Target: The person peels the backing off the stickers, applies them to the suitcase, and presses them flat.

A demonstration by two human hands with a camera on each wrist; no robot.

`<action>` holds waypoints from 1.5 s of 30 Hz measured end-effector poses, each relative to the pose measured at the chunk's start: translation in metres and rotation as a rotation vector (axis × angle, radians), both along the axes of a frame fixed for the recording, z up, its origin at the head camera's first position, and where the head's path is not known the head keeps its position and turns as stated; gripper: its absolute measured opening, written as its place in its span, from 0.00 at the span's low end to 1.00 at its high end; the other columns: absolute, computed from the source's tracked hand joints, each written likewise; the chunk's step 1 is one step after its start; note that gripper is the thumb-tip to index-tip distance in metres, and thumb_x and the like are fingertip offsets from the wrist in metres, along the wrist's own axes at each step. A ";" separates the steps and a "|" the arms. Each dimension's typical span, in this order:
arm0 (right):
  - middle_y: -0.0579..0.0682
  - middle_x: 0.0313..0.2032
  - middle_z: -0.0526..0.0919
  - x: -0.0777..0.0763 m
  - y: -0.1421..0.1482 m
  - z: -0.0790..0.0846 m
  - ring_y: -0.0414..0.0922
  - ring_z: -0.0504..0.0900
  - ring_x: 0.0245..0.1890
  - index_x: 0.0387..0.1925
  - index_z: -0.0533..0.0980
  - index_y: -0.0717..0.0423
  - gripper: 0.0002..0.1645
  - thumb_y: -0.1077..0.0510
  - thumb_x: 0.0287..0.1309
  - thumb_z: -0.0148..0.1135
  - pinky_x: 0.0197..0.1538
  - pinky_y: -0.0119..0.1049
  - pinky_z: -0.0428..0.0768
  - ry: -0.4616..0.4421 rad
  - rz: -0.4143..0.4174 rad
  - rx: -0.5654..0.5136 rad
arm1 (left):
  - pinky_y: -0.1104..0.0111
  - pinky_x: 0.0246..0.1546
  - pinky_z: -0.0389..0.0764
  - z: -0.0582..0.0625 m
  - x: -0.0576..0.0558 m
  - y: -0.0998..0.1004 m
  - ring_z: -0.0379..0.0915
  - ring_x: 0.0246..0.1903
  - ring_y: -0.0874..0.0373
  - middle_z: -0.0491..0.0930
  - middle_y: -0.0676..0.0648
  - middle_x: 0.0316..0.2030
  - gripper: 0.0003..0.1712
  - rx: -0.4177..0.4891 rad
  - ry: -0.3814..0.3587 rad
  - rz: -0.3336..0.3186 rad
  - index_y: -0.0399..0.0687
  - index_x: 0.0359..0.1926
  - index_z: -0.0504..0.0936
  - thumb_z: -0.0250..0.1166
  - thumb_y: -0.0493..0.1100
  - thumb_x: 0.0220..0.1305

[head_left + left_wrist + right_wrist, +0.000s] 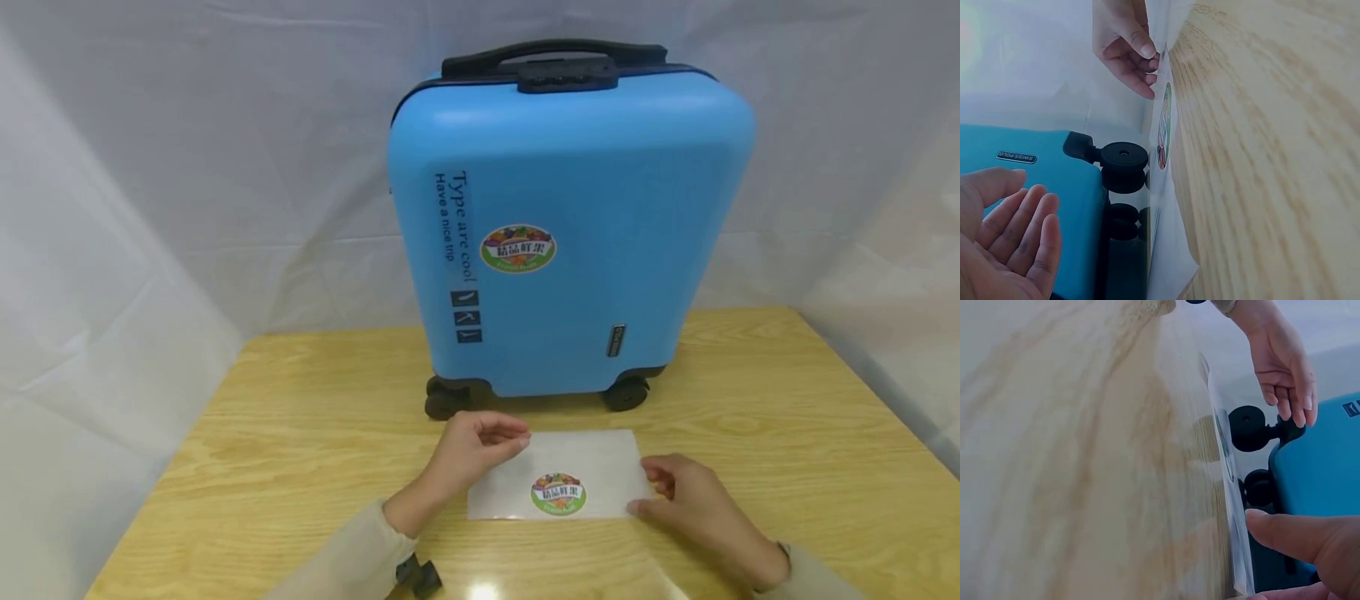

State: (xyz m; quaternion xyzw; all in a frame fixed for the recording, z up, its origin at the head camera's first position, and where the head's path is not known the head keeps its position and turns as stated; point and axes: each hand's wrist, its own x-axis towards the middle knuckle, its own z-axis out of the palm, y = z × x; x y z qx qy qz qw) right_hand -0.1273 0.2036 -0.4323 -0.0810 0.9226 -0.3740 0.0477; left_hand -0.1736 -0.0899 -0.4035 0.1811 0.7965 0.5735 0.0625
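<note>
white sheeting (300, 150) around a wood-grain table (315, 392)
on my feed, i see the creased sheeting hang behind and along both sides of the yellowish table, with bright glare (483, 592) on it low in the head view.

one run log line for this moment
left hand: empty, over left end of sheet; right hand: at sheet's right edge; fruit sticker: on sheet; suitcase: upright behind sheet, bears similar sticker
</note>
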 end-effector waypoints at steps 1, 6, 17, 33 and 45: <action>0.49 0.30 0.75 -0.001 -0.001 0.000 0.40 0.70 0.28 0.47 0.75 0.74 0.34 0.57 0.40 0.76 0.29 0.29 0.72 0.007 0.010 0.018 | 0.74 0.34 0.81 0.000 0.000 0.000 0.81 0.34 0.58 0.85 0.43 0.36 0.12 -0.001 0.000 0.000 0.36 0.40 0.84 0.68 0.39 0.57; 0.48 0.26 0.69 -0.003 -0.003 0.000 0.41 0.65 0.26 0.45 0.76 0.72 0.34 0.56 0.38 0.77 0.27 0.30 0.66 0.054 0.051 0.083 | 0.73 0.34 0.81 -0.001 0.000 0.001 0.81 0.33 0.58 0.85 0.44 0.36 0.10 -0.002 -0.003 0.003 0.38 0.40 0.85 0.68 0.38 0.57; 0.47 0.29 0.77 -0.003 -0.004 0.001 0.37 0.72 0.27 0.36 0.78 0.62 0.15 0.63 0.44 0.73 0.30 0.30 0.75 0.094 0.057 0.087 | 0.74 0.35 0.81 -0.005 0.001 0.002 0.82 0.34 0.58 0.85 0.42 0.37 0.12 0.002 0.003 -0.011 0.35 0.41 0.84 0.68 0.37 0.56; 0.45 0.23 0.77 -0.007 -0.006 -0.003 0.35 0.72 0.23 0.28 0.77 0.59 0.02 0.65 0.54 0.62 0.27 0.29 0.74 0.023 0.074 -0.112 | 0.73 0.35 0.81 -0.008 0.003 0.006 0.82 0.33 0.58 0.84 0.40 0.36 0.12 0.019 -0.020 -0.042 0.36 0.40 0.84 0.69 0.37 0.55; 0.57 0.33 0.80 -0.014 -0.013 -0.001 0.39 0.80 0.29 0.43 0.65 0.79 0.16 0.71 0.55 0.57 0.34 0.32 0.83 -0.211 0.005 -0.597 | 0.74 0.34 0.80 -0.009 0.006 0.015 0.80 0.32 0.62 0.85 0.42 0.34 0.10 -0.029 -0.054 -0.126 0.37 0.39 0.84 0.68 0.37 0.55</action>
